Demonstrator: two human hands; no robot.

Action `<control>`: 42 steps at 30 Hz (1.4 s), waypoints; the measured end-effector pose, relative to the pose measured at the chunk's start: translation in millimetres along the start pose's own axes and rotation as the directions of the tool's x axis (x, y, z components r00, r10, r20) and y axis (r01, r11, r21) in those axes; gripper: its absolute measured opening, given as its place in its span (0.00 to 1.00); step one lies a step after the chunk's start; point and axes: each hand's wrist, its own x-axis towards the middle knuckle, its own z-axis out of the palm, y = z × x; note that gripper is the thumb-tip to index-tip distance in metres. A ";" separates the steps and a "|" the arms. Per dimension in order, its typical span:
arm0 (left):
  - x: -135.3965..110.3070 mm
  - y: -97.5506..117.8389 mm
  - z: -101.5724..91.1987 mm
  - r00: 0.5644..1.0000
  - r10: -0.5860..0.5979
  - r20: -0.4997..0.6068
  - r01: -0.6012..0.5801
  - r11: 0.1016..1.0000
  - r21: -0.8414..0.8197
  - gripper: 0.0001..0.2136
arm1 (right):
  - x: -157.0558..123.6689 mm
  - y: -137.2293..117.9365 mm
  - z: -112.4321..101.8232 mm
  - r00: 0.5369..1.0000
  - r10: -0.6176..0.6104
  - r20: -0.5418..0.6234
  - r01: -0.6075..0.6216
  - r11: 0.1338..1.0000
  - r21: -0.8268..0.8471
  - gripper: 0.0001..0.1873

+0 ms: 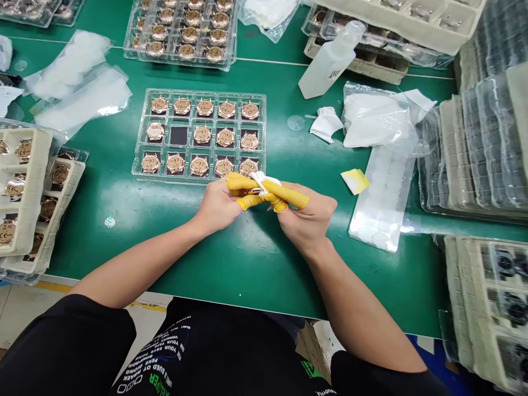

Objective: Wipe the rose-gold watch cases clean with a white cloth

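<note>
My left hand (218,203) and my right hand (307,214) meet above the green mat, fingertips in yellow finger cots. Between them they pinch a rose-gold watch case (252,192) and a small white wipe (260,179); the left fingers grip the case, the right fingers press the wipe on it. Just beyond the hands lies a clear tray (140,165) holding several rose-gold watch cases in rows, with one cell (179,135) showing only its dark bottom.
Another clear tray of cases (181,30) lies farther back. Cream trays (28,192) stack at the left, more stacks (482,148) at the right. A white bottle (330,63), bags of wipes (383,181), a yellow pad (355,181) sit right of the tray.
</note>
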 end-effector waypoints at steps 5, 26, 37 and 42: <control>-3.1 5.5 -3.3 0.999 -0.033 -0.018 0.036 0.969 0.243 0.07 | 2.9 -3.4 -9.9 0.977 -0.184 0.107 0.207 0.940 -0.270 0.26; -7.7 5.1 -0.9 0.999 -0.036 -0.020 0.040 0.967 0.250 0.07 | -0.2 -4.4 -1.6 1.000 -0.004 0.003 0.005 0.978 -0.209 0.17; -10.1 12.6 14.2 0.970 -0.184 -0.160 0.157 0.973 -0.169 0.15 | 3.3 -4.0 -1.8 0.995 0.078 -0.059 -0.088 0.978 -0.190 0.11; -1.7 10.3 6.7 0.975 -0.150 -0.164 0.133 0.985 -0.109 0.16 | 5.1 -2.7 3.6 0.959 0.273 0.077 -0.264 0.958 -0.108 0.12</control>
